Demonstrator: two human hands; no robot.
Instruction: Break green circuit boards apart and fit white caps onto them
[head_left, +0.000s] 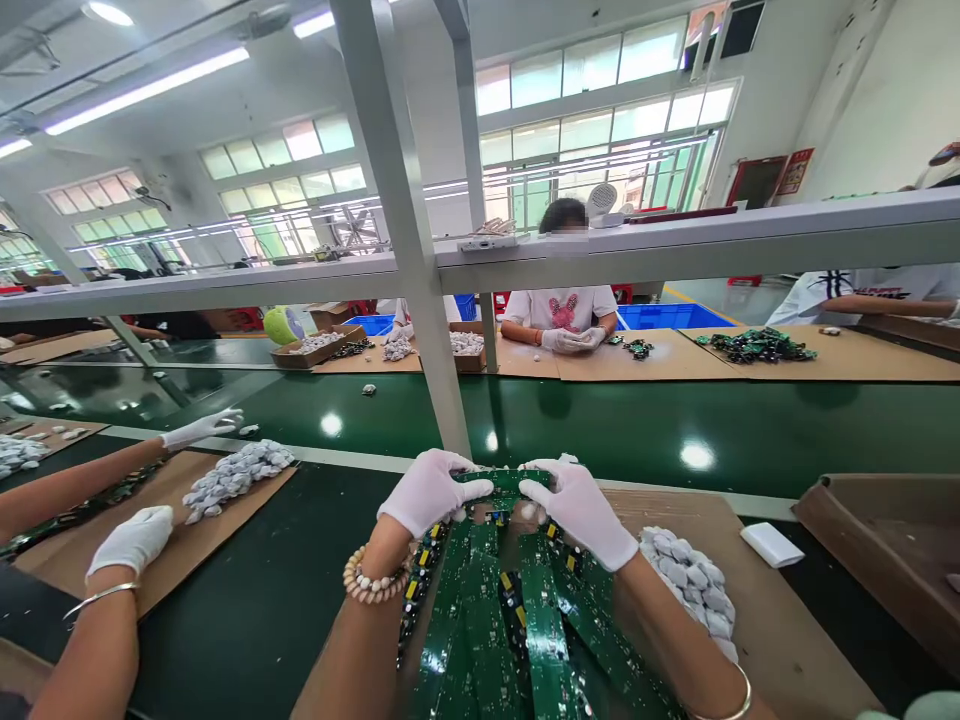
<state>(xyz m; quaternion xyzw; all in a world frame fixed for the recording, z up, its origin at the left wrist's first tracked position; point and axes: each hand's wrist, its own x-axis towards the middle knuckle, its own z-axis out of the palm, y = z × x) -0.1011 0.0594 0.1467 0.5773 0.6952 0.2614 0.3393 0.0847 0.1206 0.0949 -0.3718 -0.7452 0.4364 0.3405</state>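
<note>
My left hand (429,492), in a white glove, grips the left end of a green circuit board panel (501,484). At the other end of the same panel, my right hand (581,508), also gloved, has its thumb on top and its fingers curled over the far side. Below and between my arms lie several long green circuit boards (480,630), with black and yellow components along some of them. A heap of small white pieces (691,580) rests on cardboard beside my right forearm, which hides part of it.
A green conveyor belt (600,430) runs across ahead, with a grey post (427,300) rising before me. At right are a white packet (772,545) and a brown box (885,510). A co-worker's gloved hands (135,540) are at left, near another white heap (236,480). Another person sits opposite.
</note>
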